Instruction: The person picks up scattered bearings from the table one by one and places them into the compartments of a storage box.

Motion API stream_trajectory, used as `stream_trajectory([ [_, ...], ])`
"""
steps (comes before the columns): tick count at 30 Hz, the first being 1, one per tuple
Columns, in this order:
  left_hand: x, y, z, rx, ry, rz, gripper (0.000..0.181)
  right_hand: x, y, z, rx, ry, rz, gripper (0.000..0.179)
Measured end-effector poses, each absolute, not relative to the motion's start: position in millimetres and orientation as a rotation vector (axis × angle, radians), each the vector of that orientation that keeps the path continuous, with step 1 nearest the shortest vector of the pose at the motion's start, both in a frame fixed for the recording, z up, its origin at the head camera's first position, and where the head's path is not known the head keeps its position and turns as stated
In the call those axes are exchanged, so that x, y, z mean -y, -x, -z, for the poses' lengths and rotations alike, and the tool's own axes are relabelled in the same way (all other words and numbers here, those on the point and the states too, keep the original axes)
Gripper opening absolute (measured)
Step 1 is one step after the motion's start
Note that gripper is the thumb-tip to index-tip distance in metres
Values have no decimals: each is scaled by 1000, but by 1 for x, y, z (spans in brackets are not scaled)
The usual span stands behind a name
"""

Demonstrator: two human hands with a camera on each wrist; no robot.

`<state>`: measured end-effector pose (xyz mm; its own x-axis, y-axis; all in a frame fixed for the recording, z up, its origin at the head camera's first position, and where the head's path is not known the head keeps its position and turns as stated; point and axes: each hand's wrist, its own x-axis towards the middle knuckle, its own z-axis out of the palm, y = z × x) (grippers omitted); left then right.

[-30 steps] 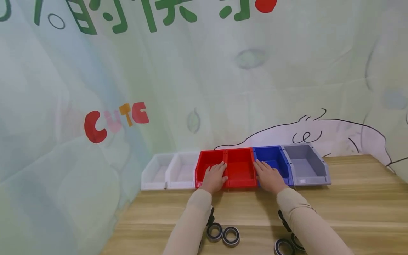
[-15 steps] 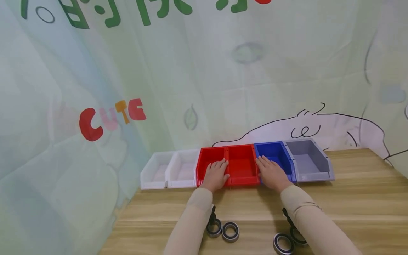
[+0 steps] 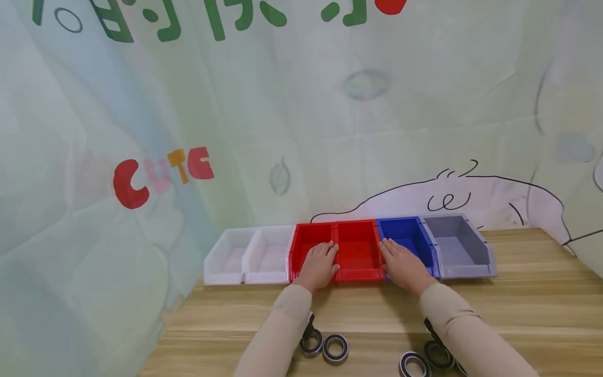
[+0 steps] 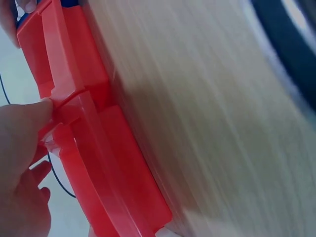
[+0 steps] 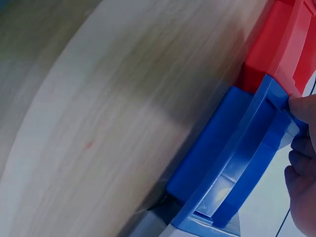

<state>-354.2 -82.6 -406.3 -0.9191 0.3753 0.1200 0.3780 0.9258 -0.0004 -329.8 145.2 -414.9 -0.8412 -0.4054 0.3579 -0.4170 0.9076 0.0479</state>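
Note:
Two red storage bins stand side by side, the left red bin (image 3: 308,235) and the right red bin (image 3: 359,246). My left hand (image 3: 320,266) grips the adjoining walls between them, its thumb at the front of the joint in the left wrist view. To their right is a blue bin (image 3: 414,243). My right hand (image 3: 406,264) holds its left wall where it meets the right red bin. In the right wrist view, the thumb lies at the blue rim's corner, with the other fingers curled behind. Palms hide parts of the walls.
Two white bins (image 3: 245,277) adjoin the row on the left, a grey bin (image 3: 459,256) on the right. Black-and-silver ring bearings (image 3: 336,361) lie nearer on the wooden table (image 3: 372,319), some partly behind the forearms. A printed curtain (image 3: 301,104) hangs behind.
The head view has shifted slightly. Both hands keep their places on the bin walls, and the bins stay lined up in one row.

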Motion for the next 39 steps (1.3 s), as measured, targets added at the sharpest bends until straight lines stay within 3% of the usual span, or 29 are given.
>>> stream_trajectory([
  [39, 52, 335, 401, 2954, 666, 38, 65, -182, 300, 416, 2638, -577, -193, 54],
])
